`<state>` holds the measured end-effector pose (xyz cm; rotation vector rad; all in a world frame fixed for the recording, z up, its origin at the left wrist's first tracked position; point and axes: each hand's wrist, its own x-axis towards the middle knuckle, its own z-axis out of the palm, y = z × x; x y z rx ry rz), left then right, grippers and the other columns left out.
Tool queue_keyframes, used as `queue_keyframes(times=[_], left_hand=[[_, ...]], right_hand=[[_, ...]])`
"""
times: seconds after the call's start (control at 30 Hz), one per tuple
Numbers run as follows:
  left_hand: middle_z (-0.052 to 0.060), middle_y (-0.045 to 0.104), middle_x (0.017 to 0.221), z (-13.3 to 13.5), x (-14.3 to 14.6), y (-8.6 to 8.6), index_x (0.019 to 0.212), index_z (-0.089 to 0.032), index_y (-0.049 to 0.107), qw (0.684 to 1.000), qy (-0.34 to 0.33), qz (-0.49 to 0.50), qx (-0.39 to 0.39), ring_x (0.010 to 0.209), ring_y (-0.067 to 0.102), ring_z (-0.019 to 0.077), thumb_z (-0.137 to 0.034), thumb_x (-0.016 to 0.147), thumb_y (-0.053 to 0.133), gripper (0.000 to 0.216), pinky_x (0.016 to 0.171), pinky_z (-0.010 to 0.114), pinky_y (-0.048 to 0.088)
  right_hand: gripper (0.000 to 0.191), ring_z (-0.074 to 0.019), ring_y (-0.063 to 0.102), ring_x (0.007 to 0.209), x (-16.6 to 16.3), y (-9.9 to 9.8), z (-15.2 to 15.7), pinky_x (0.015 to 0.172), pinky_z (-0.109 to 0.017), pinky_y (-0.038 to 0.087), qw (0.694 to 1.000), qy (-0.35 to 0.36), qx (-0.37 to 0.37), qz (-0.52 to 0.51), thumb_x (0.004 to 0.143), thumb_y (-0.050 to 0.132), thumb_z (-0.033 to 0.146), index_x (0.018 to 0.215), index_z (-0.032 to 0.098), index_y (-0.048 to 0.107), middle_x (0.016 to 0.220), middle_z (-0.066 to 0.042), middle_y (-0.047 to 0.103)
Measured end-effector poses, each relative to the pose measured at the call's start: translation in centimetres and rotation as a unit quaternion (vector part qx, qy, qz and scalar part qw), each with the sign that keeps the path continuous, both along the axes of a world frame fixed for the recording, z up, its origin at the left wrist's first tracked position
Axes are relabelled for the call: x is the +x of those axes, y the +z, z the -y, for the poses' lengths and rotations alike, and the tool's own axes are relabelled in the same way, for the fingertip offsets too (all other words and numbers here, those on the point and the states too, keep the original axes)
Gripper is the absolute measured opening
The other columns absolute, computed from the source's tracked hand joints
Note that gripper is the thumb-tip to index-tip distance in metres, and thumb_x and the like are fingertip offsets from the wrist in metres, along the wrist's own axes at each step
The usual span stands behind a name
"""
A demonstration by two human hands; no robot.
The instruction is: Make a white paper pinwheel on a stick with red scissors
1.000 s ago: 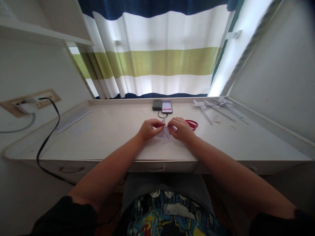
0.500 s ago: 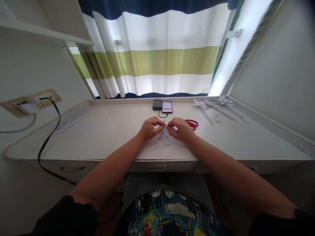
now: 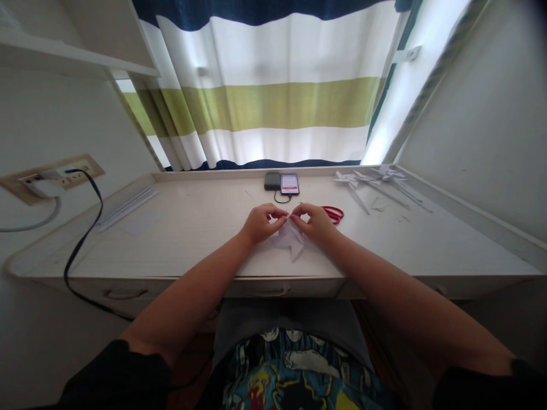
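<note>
we count two hands, one left hand (image 3: 258,223) and one right hand (image 3: 317,222), and one folded paper (image 3: 292,243) between them. on the one desk (image 3: 192,228) there is one pair of red scissors (image 3: 334,213), one phone (image 3: 289,183) and one power bank (image 3: 272,181). at the far right lie pinwheels (image 3: 347,179), three as far as we can tell. one black cable (image 3: 81,239) hangs at the left, and one curtain (image 3: 273,102) behind.

The top of the folded paper (image 3: 292,242) lies hidden under the fingertips of the left hand (image 3: 258,223) and right hand (image 3: 316,223) that pinch it, so its folds there cannot be told; just right of the grip, the red scissors (image 3: 334,213) show only their handles, the rest behind the right hand; beyond the grip, the phone (image 3: 289,183) screen is too small to read.
</note>
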<state>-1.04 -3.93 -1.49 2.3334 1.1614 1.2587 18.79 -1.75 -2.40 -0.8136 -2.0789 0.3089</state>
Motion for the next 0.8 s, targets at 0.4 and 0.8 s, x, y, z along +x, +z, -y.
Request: queue_keyframes(times=[0.4,0.8], left_hand=[[0.005,0.071,0.077,-0.41,0.14,-0.29,0.079,-0.015,0.072,1.000,0.019,0.009,-0.020,0.068,0.060,0.0136,-0.027,0.082,0.061,0.017,0.059,0.024,0.046],[0.004,0.070,0.074,-0.47,0.20,-0.38,0.078,-0.015,0.072,1.000,0.018,0.006,-0.021,0.065,0.058,0.0127,-0.023,0.077,0.065,0.011,0.058,0.024,0.044]], right_hand=[[0.013,-0.0185,0.063,0.071,-0.01,-0.25,-0.15,0.060,-0.028,0.046,0.998,0.002,-0.053,-0.020,0.081,0.060,0.028,0.079,0.018,0.068,0.077,-0.004,0.070],[0.009,-0.0174,0.063,0.072,-0.04,-0.12,0.01,0.062,-0.027,0.046,0.998,0.014,-0.055,-0.012,0.079,0.061,0.025,0.078,0.018,0.067,0.076,-0.003,0.070]])
